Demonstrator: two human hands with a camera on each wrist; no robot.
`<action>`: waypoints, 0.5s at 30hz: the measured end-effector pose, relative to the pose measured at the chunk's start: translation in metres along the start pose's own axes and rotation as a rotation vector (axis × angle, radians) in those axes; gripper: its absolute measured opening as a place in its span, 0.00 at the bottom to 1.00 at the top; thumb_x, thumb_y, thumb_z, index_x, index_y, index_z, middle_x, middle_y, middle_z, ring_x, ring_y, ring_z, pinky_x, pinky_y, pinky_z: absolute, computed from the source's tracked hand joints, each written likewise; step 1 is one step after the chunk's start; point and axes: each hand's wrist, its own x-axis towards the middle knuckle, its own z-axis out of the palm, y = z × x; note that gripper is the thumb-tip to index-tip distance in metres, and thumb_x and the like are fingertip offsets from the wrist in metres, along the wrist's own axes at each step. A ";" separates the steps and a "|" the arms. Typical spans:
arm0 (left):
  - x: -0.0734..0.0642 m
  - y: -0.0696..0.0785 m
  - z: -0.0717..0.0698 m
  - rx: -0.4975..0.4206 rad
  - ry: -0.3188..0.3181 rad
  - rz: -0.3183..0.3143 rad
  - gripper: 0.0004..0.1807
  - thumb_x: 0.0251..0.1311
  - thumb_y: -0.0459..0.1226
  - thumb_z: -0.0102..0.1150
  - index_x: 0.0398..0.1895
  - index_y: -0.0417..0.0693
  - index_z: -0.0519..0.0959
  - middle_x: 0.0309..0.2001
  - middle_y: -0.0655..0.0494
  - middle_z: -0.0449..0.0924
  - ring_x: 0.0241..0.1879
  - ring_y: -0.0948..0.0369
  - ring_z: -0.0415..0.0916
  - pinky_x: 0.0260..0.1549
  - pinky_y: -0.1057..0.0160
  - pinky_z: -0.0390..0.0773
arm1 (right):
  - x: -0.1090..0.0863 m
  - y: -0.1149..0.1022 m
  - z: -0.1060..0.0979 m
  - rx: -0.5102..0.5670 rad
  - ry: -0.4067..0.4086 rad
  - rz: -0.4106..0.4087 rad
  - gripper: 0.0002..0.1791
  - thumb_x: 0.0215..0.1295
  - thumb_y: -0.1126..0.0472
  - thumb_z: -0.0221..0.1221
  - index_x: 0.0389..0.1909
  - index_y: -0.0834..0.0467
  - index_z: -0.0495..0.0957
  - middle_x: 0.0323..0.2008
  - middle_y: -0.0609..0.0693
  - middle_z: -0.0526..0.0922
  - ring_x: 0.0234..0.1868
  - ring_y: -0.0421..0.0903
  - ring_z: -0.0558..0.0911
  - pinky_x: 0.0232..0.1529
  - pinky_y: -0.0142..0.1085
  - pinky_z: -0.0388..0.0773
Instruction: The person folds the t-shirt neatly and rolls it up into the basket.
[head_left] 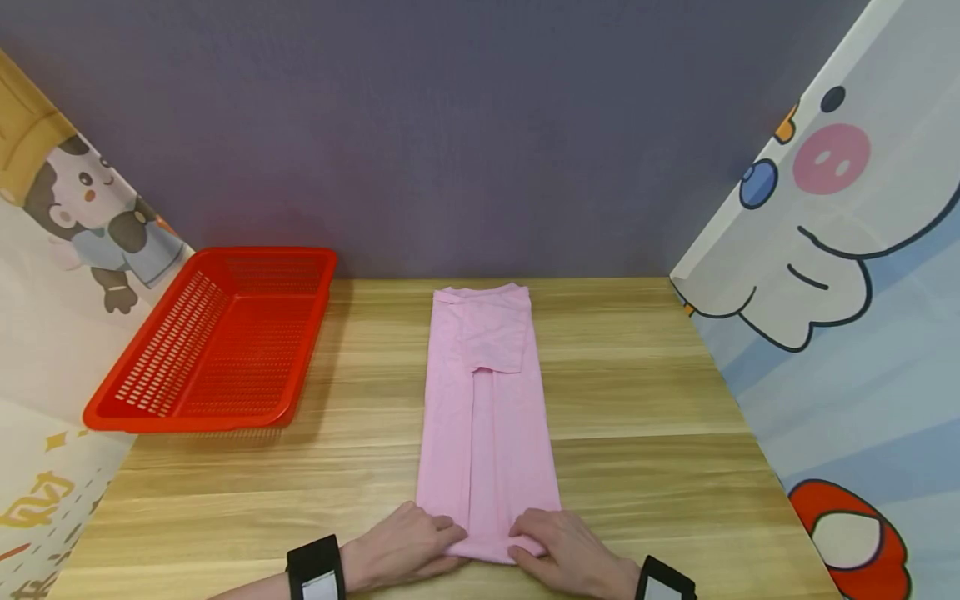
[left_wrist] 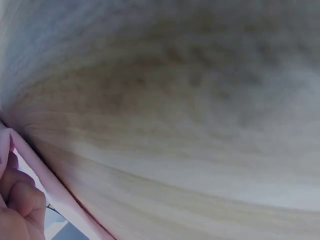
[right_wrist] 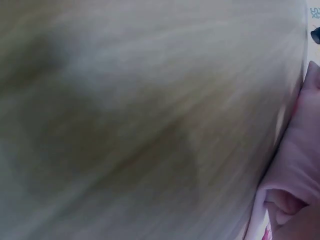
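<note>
We see both hands at the near end of a folded pink garment (head_left: 446, 417). Left hand (head_left: 405, 543) pinches the left part of the near edge, fingers curled; right hand (head_left: 566, 550) pinches the right part, thumb toward us. Both grips narrow, cloth in each. Left wrist view agrees: curled fingers at a pink edge; in the right wrist view we get cloth over part of the hand. Black wristbands, left (head_left: 315, 568) and right (head_left: 665, 580).

Garment lies mid-table as a long strip running away from us, near edge turned over, sleeve-like flap (head_left: 495, 333) on top near the far end. Wood-grain table (head_left: 637, 375) under it. Red plastic basket (head_left: 255, 333) to the left, well apart from the garment. Dark grey-purple backdrop (head_left: 450, 150) behind; cartoon-print panels, left (head_left: 45, 333) and right (head_left: 885, 358).
</note>
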 end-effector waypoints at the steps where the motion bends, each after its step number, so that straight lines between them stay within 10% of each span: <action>1: 0.000 0.001 0.000 0.017 0.006 0.004 0.13 0.70 0.52 0.56 0.47 0.58 0.80 0.28 0.72 0.80 0.18 0.79 0.58 0.17 0.80 0.55 | 0.000 0.000 0.000 -0.002 -0.006 0.001 0.03 0.67 0.53 0.63 0.36 0.46 0.80 0.29 0.33 0.81 0.29 0.26 0.75 0.33 0.14 0.64; 6: -0.001 0.004 0.002 0.094 0.027 0.015 0.18 0.73 0.50 0.51 0.62 0.60 0.74 0.29 0.72 0.76 0.16 0.77 0.51 0.16 0.78 0.47 | 0.001 -0.003 0.001 0.013 0.007 0.066 0.04 0.67 0.59 0.62 0.40 0.49 0.81 0.30 0.37 0.85 0.29 0.27 0.78 0.31 0.19 0.69; 15: -0.001 0.008 0.007 -0.015 0.091 -0.046 0.13 0.64 0.40 0.62 0.51 0.59 0.79 0.29 0.71 0.79 0.19 0.80 0.56 0.18 0.83 0.49 | 0.005 -0.008 0.001 0.114 0.037 0.132 0.15 0.60 0.69 0.61 0.41 0.46 0.78 0.16 0.32 0.59 0.21 0.21 0.50 0.20 0.15 0.47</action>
